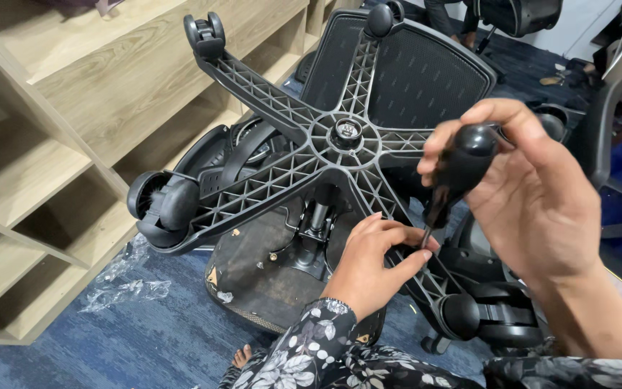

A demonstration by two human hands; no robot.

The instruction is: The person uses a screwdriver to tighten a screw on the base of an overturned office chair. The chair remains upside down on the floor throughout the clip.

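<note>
Two hands at work over an overturned black plastic office chair (368, 108) lying on blue carpet floor (160, 338). I see light wood open shelving (44, 151) along the left, with crumpled clear plastic wrap (127, 284) on the carpet at its foot. More dark chairs (613, 130) sit behind on the right. The black five-armed star base with castor wheels (268, 166) faces up at me. My right hand (534, 194) is closed round a black-handled screwdriver (458, 173), tip pointing down at the base. My left hand (368, 263) curls its fingers near the tip, touching the base arm. No labels or signs readable.
</note>
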